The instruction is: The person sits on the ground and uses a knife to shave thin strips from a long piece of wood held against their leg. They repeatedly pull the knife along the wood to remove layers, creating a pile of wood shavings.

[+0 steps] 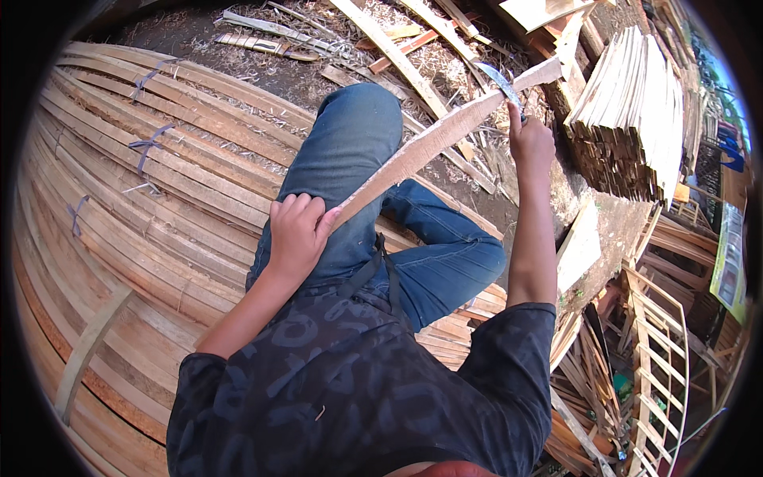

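My left hand (pixel 298 226) is closed round the near end of a long, rough wooden slat (pixel 421 151), close to my jeans-covered thigh. The slat slants up and away to the right, passing over my knee, with its far end beyond my right hand. In my right hand (pixel 532 145), the fingers are wrapped round the handle of a curved knife (pixel 501 82). Its shiny, bowed blade lies across the slat near the far end; whether the edge bites into the wood cannot be made out. Most of the handle is hidden by my fingers.
Bundled wooden strips (pixel 191 151), tied with dark cord, spread beneath me and to the left. Shavings and offcuts (pixel 278 40) litter the ground ahead. A stack of thin boards (pixel 628 111) stands at the right, with a ladder-like wooden frame (pixel 656 366) at the lower right.
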A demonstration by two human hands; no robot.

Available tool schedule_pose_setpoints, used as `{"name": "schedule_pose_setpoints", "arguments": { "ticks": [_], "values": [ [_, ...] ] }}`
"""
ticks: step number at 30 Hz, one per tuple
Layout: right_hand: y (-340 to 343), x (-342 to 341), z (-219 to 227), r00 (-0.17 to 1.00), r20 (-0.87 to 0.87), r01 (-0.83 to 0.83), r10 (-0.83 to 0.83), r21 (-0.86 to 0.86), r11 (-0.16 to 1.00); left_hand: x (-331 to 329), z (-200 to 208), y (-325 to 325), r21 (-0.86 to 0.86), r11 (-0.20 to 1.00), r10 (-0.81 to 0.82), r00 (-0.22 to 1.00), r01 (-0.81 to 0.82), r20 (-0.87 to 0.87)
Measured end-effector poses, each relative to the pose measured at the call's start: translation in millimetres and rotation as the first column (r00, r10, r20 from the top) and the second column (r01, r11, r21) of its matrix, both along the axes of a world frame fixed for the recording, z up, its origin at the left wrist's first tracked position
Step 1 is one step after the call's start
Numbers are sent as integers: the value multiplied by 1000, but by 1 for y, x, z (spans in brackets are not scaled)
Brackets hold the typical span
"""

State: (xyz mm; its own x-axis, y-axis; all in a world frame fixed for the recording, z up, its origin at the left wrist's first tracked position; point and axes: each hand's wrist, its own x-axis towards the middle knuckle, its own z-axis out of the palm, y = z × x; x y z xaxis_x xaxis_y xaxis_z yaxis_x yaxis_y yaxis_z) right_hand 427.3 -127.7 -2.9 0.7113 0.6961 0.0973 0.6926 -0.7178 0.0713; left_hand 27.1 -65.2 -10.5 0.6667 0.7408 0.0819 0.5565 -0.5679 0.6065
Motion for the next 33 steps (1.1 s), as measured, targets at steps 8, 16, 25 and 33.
{"name": "schedule_pose_setpoints", "arguments": {
  "ticks": [8,16,25,33],
  "values": [
    [0,-37,30,992,-87,-83,87,51,995,-12,-8,-1,44,999,-2,997,5,-79],
    [-2,-58,51,962,-53,-271,267,-96,958,-5,-4,-8,48,998,39,994,-34,-98],
    [-28,65,87,965,180,208,-192,-72,976,-7,-9,-5,69,997,40,996,-34,-78],
    [18,-24,70,980,55,-179,190,-155,971,-12,-14,-5,-14,998,60,997,-61,-44]
  ]
}}
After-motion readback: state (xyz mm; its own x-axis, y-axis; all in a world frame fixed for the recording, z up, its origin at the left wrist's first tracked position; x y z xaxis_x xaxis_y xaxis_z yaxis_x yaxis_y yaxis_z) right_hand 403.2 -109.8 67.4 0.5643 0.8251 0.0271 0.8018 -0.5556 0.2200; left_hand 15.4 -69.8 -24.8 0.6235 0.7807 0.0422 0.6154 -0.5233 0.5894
